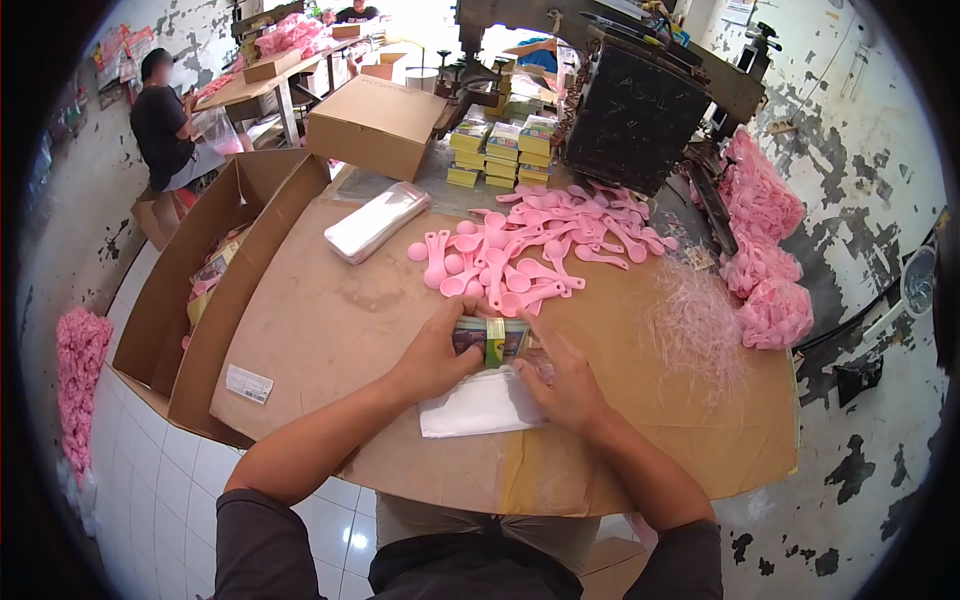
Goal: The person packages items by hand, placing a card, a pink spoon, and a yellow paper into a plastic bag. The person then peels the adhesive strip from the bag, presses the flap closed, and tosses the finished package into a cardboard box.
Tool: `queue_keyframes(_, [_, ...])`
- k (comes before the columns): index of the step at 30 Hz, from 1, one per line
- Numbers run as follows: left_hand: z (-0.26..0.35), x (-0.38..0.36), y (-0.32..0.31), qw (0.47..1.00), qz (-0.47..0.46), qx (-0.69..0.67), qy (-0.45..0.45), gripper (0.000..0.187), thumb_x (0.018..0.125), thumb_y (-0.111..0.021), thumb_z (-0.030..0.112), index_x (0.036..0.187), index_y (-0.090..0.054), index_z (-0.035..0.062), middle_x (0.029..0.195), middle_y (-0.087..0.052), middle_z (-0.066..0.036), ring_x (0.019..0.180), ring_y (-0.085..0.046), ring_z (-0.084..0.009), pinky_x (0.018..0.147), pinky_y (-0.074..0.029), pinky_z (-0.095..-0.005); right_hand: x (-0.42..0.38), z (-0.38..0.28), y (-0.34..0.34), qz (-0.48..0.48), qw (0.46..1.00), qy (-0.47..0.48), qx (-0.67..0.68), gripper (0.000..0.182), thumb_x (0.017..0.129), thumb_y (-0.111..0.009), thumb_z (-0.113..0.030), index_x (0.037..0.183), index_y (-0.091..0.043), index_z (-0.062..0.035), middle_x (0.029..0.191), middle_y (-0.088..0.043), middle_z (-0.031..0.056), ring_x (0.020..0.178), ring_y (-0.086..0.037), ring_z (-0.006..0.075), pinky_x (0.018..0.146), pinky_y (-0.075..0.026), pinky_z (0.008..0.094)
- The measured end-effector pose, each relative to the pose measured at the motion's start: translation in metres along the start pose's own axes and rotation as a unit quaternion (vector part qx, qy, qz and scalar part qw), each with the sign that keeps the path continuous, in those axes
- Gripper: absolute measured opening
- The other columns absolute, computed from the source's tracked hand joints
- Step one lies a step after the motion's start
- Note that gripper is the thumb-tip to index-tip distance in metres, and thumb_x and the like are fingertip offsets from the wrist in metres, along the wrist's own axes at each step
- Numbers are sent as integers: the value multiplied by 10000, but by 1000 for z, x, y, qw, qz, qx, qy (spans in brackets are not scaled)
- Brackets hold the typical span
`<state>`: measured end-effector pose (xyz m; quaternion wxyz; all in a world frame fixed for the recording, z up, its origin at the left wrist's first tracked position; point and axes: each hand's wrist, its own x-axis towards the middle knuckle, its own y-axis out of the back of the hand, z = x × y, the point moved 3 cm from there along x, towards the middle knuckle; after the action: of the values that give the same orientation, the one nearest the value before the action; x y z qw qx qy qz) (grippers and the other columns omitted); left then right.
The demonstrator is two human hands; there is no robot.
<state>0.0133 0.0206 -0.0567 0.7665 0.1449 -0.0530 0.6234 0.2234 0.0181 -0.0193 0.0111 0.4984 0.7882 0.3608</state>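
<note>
While your forearms reach in over the near edge of the cardboard-covered worktop (320, 350), your hands are close together, either side of a small packet (495, 342) near the middle. Left hand (436, 352) clamped on its left end, thumb across the near face; right hand (566, 382) closed around its right end, index finger along the far side, thumb on the near side. Packet shows a coloured printed face and a yellow-green strip; what lies under your fingers you cannot tell. Just on your side of it, a flat white sleeve (478, 408), its upper part hidden by your hands. Directly beyond the packet, a loose heap of pink spoons (500, 262), the nearest ones close to your fingertips. Left of the heap, a stack of clear bags (377, 222) lying flat, with a closed cardboard box (376, 122) behind. Past the heap, yellow-edged stacks (500, 155) beside a black machine housing (636, 112). To your right, tangled clear strands (698, 335) on the worktop, pink bundles (768, 250) at its far right side. To your left, a printed label (249, 384) and a long open carton (225, 300). Farther back on the left, another person (165, 125) sits near a second table (250, 88).
</note>
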Motion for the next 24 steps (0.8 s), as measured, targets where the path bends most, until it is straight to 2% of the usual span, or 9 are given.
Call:
queue_keyframes(2, [-1, -1, -2, 1000, -9, 5, -8, 489, 852, -600, -74, 1321, -497, 20, 1225, -584, -127, 1116, -641, -224, 971, -549, -363, 0, 3, -1, -31, 999, -22, -5, 620, 933, -706, -127, 1494, -472, -7, 1415, -576, 224, 1295, -568, 423, 1094, -455, 478])
queue_keyframes(5, [4, -3, -2, 999, 1, 25, -29, 477, 857, -609, -75, 1314, -506, 17, 1215, -589, -133, 1132, -639, -237, 960, -551, -372, 4, -11, 6, 40, 979, 103, -173, 600, 915, -735, -167, 1458, -518, -28, 1417, -578, 184, 1321, -547, 365, 1106, -432, 459])
queue_keyframes(8, [17, -5, 1, 995, -2, 88, -53, 435, 873, -626, -64, 1288, -522, 12, 1228, -611, -118, 1162, -623, -191, 981, -529, -344, 10, -19, 4, -7, 964, 153, -219, 604, 891, -757, -184, 1439, -542, -50, 1412, -576, 160, 1330, -532, 328, 1106, -425, 441])
queue_keyframes(11, [10, -5, 3, 990, 15, 120, -72, 433, 860, -650, -57, 1272, -529, 3, 1198, -619, -143, 1085, -654, -224, 925, -557, -376, 18, -23, -4, -11, 958, 179, -226, 556, 872, -764, -168, 1384, -581, -51, 1338, -611, 142, 1264, -570, 323, 1068, -444, 443])
queue_keyframes(17, [18, -5, 6, 997, 10, 72, -30, 330, 880, -700, -18, 1183, -571, -11, 1043, -676, -100, 938, -665, -167, 863, -542, -337, 31, -11, -4, 12, 969, 135, -206, 354, 843, -786, -111, 1173, -670, -59, 1161, -679, 124, 1099, -638, 316, 969, -488, 438])
queue_keyframes(20, [15, -3, 5, 997, 13, 70, -36, 302, 896, -723, 2, 1159, -576, -12, 1010, -685, -90, 924, -658, -148, 845, -544, -320, 33, -1, 9, 45, 989, 92, -111, 312, 838, -767, -90, 1132, -668, -52, 1126, -673, 128, 1081, -638, 315, 982, -474, 431])
queue_keyframes(23, [10, -2, 4, 996, 22, 79, -42, 287, 901, -736, 6, 1141, -579, -11, 989, -691, -90, 917, -653, -136, 824, -546, -309, 33, 17, 25, 11, 998, 23, -59, 293, 846, -761, -82, 1124, -673, -57, 1113, -676, 128, 1070, -642, 337, 981, -472, 442])
queue_keyframes(24, [7, -3, 4, 997, 21, 68, -34, 285, 901, -733, 4, 1140, -580, -11, 988, -691, -91, 920, -655, -136, 825, -547, -309, 30, 17, 27, 7, 996, 35, -78, 303, 849, -758, -79, 1139, -673, -54, 1113, -678, 131, 1081, -641, 338, 988, -471, 447])
